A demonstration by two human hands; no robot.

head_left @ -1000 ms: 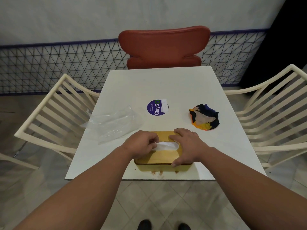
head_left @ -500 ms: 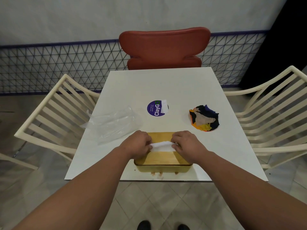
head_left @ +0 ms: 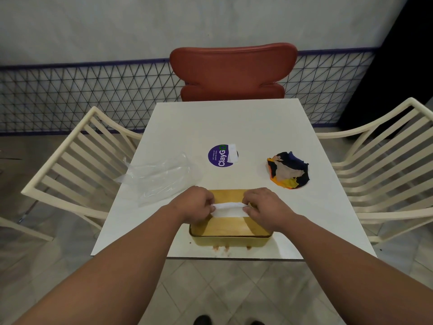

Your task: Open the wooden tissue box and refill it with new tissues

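On the left of the worktop (head_left: 234,123) lay an empty clear plastic wrapper (head_left: 161,177). The left hand (head_left: 195,206) pinched one end of the white tissue (head_left: 228,208), which rose from the wooden tissue box (head_left: 230,228) at the near edge; the right hand (head_left: 263,207) pinched the other. Refilling looked nearly finished; next, the tissue probably needed settling neatly in the slot.

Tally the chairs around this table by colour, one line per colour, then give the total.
Red chair, at the far side of the table: 1
Cream slatted chairs, one on the left and one on the right: 2
Total: 3 chairs
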